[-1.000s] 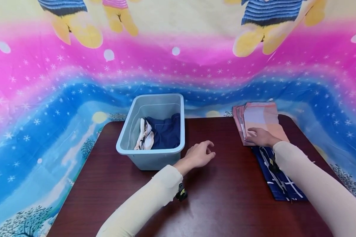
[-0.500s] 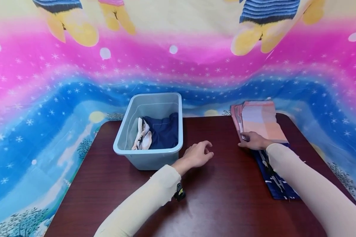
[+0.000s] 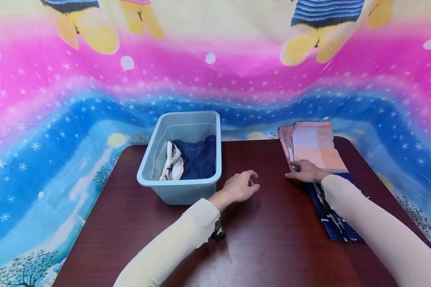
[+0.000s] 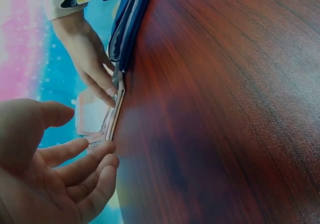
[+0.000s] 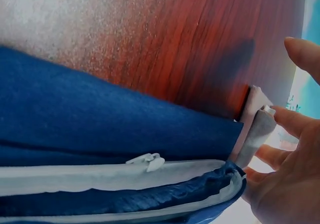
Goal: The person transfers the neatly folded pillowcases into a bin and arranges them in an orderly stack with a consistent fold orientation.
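Note:
My right hand (image 3: 306, 171) is at the near left corner of a folded pink-and-peach checked cloth piece (image 3: 317, 143). In the right wrist view its fingers (image 5: 295, 121) touch the cloth edge, with the thumb held apart. Beneath the right forearm lies a folded navy zippered fabric piece (image 3: 327, 215) with white lines; its zipper pull (image 5: 149, 160) shows up close. My left hand (image 3: 238, 186) hovers over the table beside the bin, loosely bent and holding nothing. In the left wrist view the left hand (image 4: 65, 169) is palm up.
A grey-blue plastic bin (image 3: 181, 183) stands left of centre, holding a navy cloth (image 3: 201, 159) and a white patterned cloth (image 3: 173, 161). The dark red wooden table (image 3: 269, 239) meets a colourful printed curtain (image 3: 244, 87) at the back and sides.
My right hand has moved from the top of the pink cloth toward its near left corner, nearer to me. The left hand stays in place over the table.

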The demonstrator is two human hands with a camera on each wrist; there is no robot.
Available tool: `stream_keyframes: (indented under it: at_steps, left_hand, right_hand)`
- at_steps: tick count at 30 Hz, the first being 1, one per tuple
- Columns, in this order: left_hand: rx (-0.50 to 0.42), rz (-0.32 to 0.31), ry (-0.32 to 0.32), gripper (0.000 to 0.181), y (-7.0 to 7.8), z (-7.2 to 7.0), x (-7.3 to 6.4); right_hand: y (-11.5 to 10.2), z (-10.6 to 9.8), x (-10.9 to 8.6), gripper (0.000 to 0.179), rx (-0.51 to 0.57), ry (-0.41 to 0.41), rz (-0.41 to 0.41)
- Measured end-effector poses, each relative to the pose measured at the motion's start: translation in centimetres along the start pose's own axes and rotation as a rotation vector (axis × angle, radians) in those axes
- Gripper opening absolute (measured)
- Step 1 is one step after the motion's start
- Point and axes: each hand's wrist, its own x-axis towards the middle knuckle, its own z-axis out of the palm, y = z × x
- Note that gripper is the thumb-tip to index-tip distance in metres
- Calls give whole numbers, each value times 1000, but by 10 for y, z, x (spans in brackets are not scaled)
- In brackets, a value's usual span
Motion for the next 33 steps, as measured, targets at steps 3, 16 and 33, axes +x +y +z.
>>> stream_keyframes:
  at_steps: [3, 16, 33]
  left_hand:
    - [-3, -3, -5, 37, 0, -1, -1]
    - [-1, 5, -15, 39, -3, 0, -2]
    - [0, -1, -18, 38, -5, -3, -3]
  right_hand:
    - [-3, 2, 1, 81, 8, -5, -7]
    - [-4, 3, -3, 78, -22, 12, -113]
    - [-2, -7, -37, 69, -4, 44, -206]
